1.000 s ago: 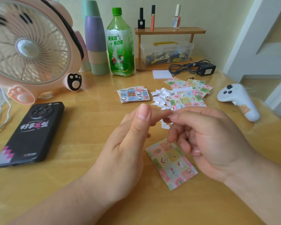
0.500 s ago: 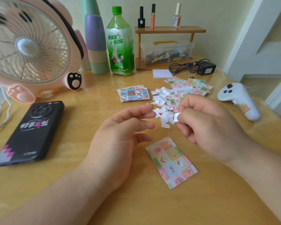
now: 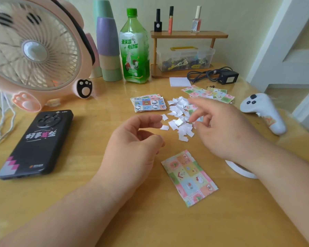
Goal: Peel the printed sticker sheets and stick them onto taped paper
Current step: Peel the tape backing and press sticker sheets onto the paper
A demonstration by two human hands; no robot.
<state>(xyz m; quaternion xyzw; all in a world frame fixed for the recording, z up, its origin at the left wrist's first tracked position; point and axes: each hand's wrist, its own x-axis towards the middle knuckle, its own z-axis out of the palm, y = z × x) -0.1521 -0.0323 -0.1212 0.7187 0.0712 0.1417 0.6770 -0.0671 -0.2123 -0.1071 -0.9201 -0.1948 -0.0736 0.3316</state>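
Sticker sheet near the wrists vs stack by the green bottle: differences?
The near sheet looks like a single layer; the stack is several sheets with offset edges. The near sheet lies turned diagonally; the stack sits nearly square to the view. The near sheet is pastel green, orange and pink; the stack shows more blue and red. Both are cartoon grids, flat on the table.

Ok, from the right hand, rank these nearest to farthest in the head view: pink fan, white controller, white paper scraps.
1. The white paper scraps, partly beneath the right hand.
2. The white controller, just to its right.
3. The pink fan, far off to the left.
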